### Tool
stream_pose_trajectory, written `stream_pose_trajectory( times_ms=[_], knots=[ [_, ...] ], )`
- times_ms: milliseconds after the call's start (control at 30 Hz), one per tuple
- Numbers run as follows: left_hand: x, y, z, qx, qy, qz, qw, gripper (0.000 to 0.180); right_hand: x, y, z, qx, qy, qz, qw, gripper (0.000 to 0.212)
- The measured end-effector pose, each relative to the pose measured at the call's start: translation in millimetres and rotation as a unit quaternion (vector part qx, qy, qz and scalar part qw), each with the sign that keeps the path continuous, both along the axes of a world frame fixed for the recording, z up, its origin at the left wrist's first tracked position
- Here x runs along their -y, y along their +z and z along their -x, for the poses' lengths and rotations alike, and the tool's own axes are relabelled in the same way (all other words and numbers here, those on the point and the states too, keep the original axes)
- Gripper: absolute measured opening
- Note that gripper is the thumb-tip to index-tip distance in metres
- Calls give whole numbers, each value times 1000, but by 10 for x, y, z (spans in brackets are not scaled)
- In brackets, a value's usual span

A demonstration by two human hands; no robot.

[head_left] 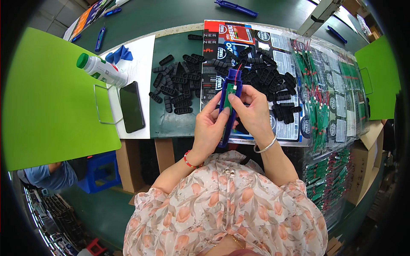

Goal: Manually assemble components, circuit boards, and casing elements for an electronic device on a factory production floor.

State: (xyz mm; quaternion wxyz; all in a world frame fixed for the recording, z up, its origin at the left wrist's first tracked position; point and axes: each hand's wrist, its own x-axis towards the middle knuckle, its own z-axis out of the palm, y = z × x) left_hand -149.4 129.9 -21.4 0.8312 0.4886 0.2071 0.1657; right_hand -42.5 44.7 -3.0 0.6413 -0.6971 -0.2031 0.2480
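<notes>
In front of my body I hold a long dark-blue plastic housing (234, 75) nearly upright. A narrow green circuit board (231, 89) with a small white connector lies in its open channel, and red wires come out at the top end. My left hand (208, 129) is closed round the housing's left side, its thumb resting near the board. My right hand (255, 112) grips the right side, with its thumb pressed on the board. Behind both hands, piles of black ribbed rubber pieces (273, 80) lie on a printed sheet (210, 81) and the green table mat (164, 124).
At right, plastic trays hold several green circuit boards with red wires (319, 114). To the left are a phone (132, 106), a white bottle with a green cap (101, 69), a blue cloth (120, 54) and a green panel (55, 102). More blue housings (236, 8) lie far back.
</notes>
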Motion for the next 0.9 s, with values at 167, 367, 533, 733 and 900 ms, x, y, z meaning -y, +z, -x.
stream_pose_trajectory(
  times_ms=[167,367,533,733,900],
  knots=[
    [-49,-29,-34,-14,3,-46,999,49,-44,-103,-6,-7,-7,-13,1000,20],
    [-623,189,-397,-14,34,-133,990,45,-3,-73,5,76,-36,-26,996,33],
    [-2317,150,-1491,-43,110,-193,974,42,336,160,-122,182,-39,29,982,25],
    [-3749,-430,-2574,-276,230,-523,773,33,797,174,-292,236,-129,84,959,16],
    [-4147,-620,-2897,-360,219,-540,728,32,1142,211,-358,243,-176,123,946,12]
  ],
)
